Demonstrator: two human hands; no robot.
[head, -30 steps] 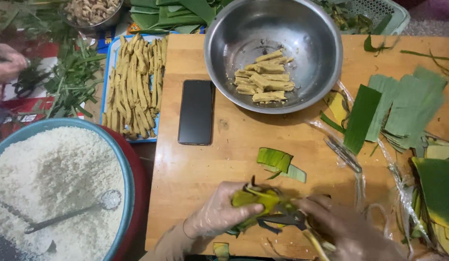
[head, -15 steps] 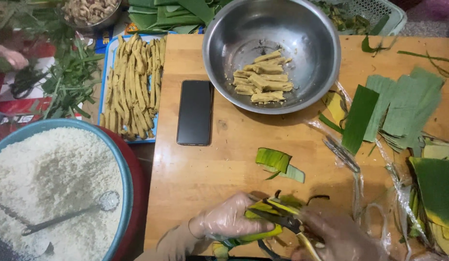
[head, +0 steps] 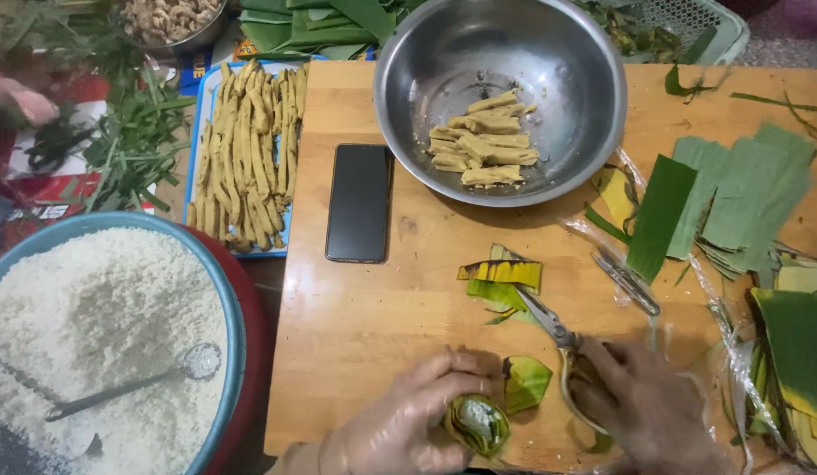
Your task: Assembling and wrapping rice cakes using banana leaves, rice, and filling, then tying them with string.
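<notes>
At the near edge of the wooden table (head: 364, 352), we hold a leaf-wrapped roll (head: 477, 424) in our left hand (head: 400, 431), fingers curled snugly around it so the wrap stays tight. Its open end faces up, showing white rice ringed by green leaf layers. Our right hand (head: 646, 413) has its fingers closed through the handles of the scissors (head: 558, 339), blades pointing away toward the trimmed leaf scraps (head: 501, 281). 1 cut leaf piece (head: 525, 383) lies between both hands.
</notes>
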